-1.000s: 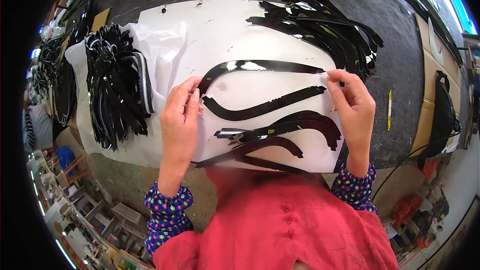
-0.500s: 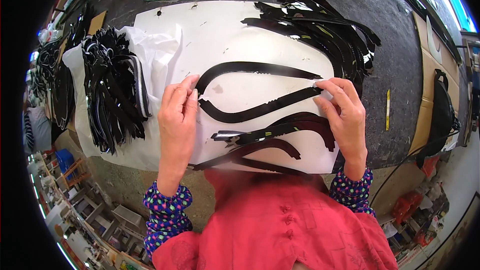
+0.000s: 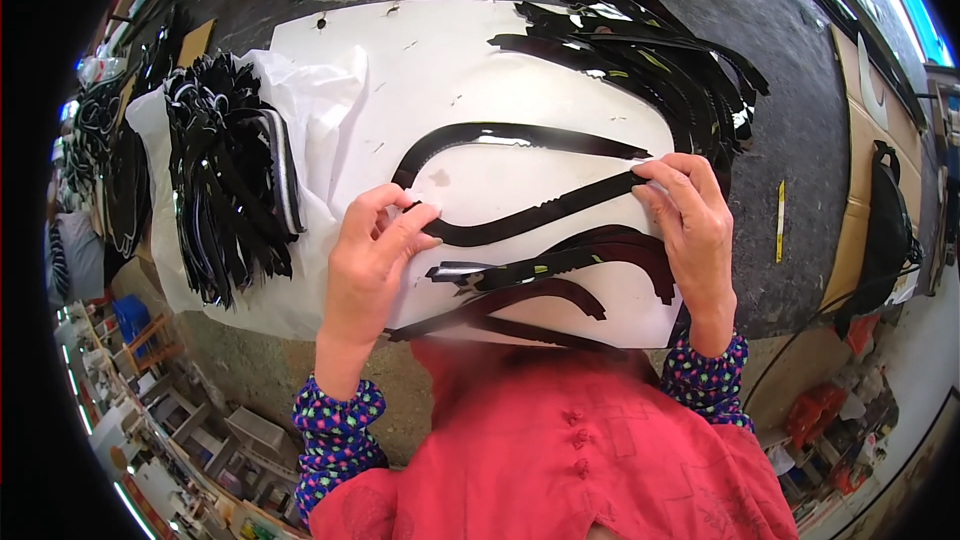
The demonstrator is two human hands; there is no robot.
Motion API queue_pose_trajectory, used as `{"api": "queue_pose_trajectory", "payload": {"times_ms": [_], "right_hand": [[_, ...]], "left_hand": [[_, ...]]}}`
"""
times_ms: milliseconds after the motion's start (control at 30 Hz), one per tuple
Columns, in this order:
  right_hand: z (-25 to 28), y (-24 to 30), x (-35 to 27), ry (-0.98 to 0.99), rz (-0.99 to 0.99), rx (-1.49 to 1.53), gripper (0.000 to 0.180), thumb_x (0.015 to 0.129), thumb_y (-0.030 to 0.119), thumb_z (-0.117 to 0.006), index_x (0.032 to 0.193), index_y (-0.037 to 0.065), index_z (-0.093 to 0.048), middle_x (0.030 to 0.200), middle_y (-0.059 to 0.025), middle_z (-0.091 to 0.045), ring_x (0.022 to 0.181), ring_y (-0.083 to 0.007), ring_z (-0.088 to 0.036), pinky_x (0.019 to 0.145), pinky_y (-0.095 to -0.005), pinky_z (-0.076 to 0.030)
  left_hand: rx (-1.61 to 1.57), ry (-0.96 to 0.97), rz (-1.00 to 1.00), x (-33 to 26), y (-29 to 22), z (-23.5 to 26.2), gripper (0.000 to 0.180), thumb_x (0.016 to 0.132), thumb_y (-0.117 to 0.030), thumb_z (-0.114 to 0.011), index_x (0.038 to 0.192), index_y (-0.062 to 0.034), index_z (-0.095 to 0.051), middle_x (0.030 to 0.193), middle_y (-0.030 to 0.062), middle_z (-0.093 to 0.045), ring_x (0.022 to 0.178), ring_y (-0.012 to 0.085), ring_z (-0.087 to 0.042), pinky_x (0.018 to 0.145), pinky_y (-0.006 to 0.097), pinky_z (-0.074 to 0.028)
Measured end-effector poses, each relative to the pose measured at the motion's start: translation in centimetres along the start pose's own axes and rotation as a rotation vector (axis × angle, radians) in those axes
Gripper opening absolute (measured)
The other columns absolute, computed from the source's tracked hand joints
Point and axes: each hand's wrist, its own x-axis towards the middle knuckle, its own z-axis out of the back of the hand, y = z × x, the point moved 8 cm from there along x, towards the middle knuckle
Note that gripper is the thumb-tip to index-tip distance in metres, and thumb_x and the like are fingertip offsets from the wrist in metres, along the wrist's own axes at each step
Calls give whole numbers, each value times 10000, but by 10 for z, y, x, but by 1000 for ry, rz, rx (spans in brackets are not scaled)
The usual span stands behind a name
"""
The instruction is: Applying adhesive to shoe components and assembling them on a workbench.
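While the left hand [image 3: 372,258] has its thumb and fingertips pinched narrow around the left end of a curved, flat, matte black strip [image 3: 535,217], the right hand [image 3: 692,218] has its fingertips close together on the other end, so both hands are basically holding the same piece. It's lying in a shallow bow, belly toward the person, on a big white flat sheet [image 3: 440,60] that sits on a dark grey tabletop [image 3: 800,130]. Just beyond it is a second curved, glossy black strip [image 3: 490,133] bending the opposite way, its right end near the right fingertips. On the near side there's a small heap of overlapping dark strips [image 3: 585,250], some with a reddish-brown sheen. Farther off to the right, a messy pile of shiny black strips [image 3: 640,55] hangs partly over the sheet's edge. Over on the left you've got a thick bundle of black strips [image 3: 225,185] on crumpled white wrapping [image 3: 330,90], plus a thin yellow stick [image 3: 780,220] lying out past the right hand
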Motion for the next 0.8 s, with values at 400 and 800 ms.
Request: {"api": "queue_pose_trajectory", "payload": {"times_ms": [400,800], "right_hand": [[1,0,1,79,-43,37,211,893,2,-700,1100,35,-673,1059,-116,-606,881,-270,-650,747,-358,-541],[2,-3,6,-7,-103,13,193,935,10,-658,1127,2,-639,996,-124,-616,844,-235,-645,725,-343,-537]], "left_hand": [[155,-69,-160,1,-12,0,375,694,59,-791,1026,-68,-670,1104,58,-624,917,233,-645,723,351,-565],[189,-72,-133,6,-19,5,300,775,41,-766,1044,-52,-671,1103,76,-624,853,241,-647,721,356,-542]]}}
